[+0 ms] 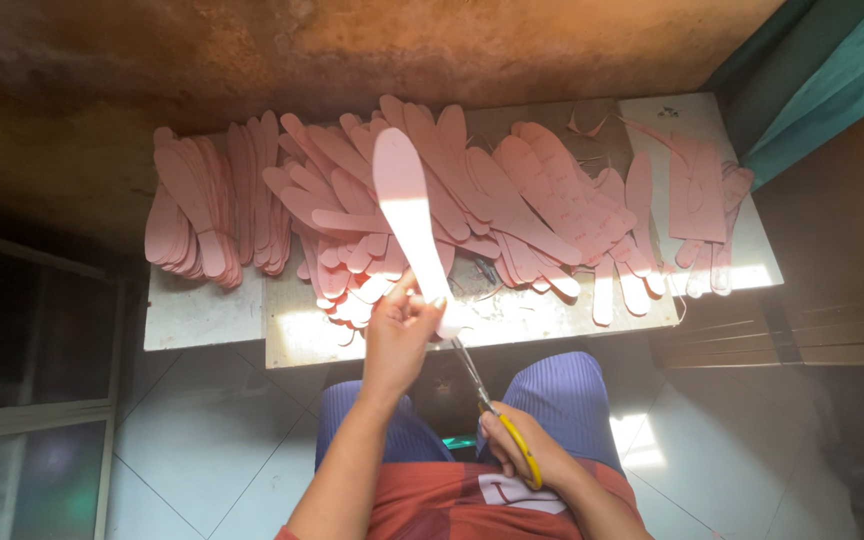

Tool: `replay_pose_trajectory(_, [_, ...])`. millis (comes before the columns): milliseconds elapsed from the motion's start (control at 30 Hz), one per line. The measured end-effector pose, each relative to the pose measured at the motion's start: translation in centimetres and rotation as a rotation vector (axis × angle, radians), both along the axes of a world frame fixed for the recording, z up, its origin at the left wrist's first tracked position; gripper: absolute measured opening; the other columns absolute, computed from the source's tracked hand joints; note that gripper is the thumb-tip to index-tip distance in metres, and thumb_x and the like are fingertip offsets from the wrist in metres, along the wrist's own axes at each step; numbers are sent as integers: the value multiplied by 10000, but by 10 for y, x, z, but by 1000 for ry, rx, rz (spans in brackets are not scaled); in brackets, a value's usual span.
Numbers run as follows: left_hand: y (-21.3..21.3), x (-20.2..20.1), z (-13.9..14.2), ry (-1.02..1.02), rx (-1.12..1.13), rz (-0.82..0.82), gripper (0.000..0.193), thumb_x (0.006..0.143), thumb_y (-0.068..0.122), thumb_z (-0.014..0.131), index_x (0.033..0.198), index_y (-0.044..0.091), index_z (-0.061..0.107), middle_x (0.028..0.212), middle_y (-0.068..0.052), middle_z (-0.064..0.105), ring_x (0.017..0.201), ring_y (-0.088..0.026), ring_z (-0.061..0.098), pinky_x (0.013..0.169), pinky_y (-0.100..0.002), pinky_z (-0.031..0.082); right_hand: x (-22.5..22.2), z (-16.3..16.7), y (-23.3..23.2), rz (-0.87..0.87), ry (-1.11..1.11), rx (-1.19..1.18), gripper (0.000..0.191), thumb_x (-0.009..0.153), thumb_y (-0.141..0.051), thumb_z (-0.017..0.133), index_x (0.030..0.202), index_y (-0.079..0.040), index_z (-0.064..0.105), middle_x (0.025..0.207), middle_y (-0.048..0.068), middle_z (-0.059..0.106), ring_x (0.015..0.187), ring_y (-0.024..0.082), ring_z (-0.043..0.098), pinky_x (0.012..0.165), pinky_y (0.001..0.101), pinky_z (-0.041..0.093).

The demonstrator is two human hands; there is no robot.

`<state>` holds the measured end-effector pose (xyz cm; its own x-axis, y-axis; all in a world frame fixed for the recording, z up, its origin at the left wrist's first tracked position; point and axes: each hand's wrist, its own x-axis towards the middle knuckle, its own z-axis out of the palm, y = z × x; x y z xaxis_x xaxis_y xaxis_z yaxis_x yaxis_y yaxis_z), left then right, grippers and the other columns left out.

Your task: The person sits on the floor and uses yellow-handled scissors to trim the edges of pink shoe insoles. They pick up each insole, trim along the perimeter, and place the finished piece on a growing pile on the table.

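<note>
From my feed, the left hand (399, 335) is closed around the lower end of a long pink foam insole-shaped cut-out (410, 225), holding it upright in the middle of the frame so that its rounded toe points toward the top. The right hand (522, 455), low and right of centre, grips a pair of yellow-handled scissors (487, 400) whose blades reach up to the bottom edge of that cut-out, just beside the left hand's fingers; I cannot tell whether the blades are open or closed on the foam. I judge the trimming of this piece to be under way, not finished. As for the whole job, a broad heap of pink foam insole pieces (512, 200) covers most of the pale, scuffed low table (202, 315) across the middle of the frame, with a separate stack at the left and flatter sheets with thin offcut strips at the upper right; I cannot tell which of these are trimmed and which wait. The table stands against a stained orange-brown wall (352, 50) along the top. Below are pale floor tiles (202, 440), a dark framed glass panel at the lower left, and a teal-painted panel at the upper right. Sunlight falls in patches on the table's front edge.
</note>
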<state>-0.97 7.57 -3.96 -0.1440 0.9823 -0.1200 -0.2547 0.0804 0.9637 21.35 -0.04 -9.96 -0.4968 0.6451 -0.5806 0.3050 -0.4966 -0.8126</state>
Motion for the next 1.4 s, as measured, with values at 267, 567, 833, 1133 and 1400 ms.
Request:
replay_pose_trajectory(267, [55, -9, 23, 1071, 415, 439, 580, 947, 221, 729, 1431, -13, 511, 1366, -219, 614, 1237, -387, 554, 1061, -488, 400, -6, 0, 10, 0, -4, 42, 323, 985, -317, 685, 798, -77, 578, 586, -48, 449, 481, 36, 391, 423, 239, 308])
replay_pose_trajectory(567, [120, 122, 9, 1190, 615, -323, 213, 890, 136, 648, 1089, 84, 705, 1109, -114, 710, 1106, -332, 650, 1008, -438, 464, -5, 2, 18, -47, -57, -8, 339, 978, -346, 691, 811, -74, 577, 571, -21, 515, 415, 68, 462, 390, 263, 366])
replay_pose_trajectory(833, [145, 144, 4, 1622, 567, -491, 189, 733, 120, 694, 921, 130, 687, 962, -71, 679, 1000, -259, 676, 1155, -502, 357, 10, -6, 20, -99, 58, -63, 342, 992, -359, 650, 829, -74, 554, 558, -4, 501, 392, 88, 466, 376, 266, 393])
replay_pose_trajectory(1133, [168, 111, 39, 1243, 680, -466, 134, 876, 69, 731, 951, 130, 637, 905, -60, 684, 931, -285, 684, 1120, -504, 415, 6, 0, 21, -94, 71, -101, 335, 992, -363, 656, 838, -86, 547, 548, -11, 480, 394, 84, 452, 380, 260, 388])
replay_pose_trajectory(1400, [115, 55, 126, 529, 649, -19, 276, 985, 81, 689, 1255, 133, 663, 1206, -68, 703, 1052, -167, 716, 950, -300, 570, 7, 4, 15, -139, 153, 10, 253, 1004, -297, 644, 914, -64, 606, 547, -20, 479, 418, 71, 445, 405, 242, 362])
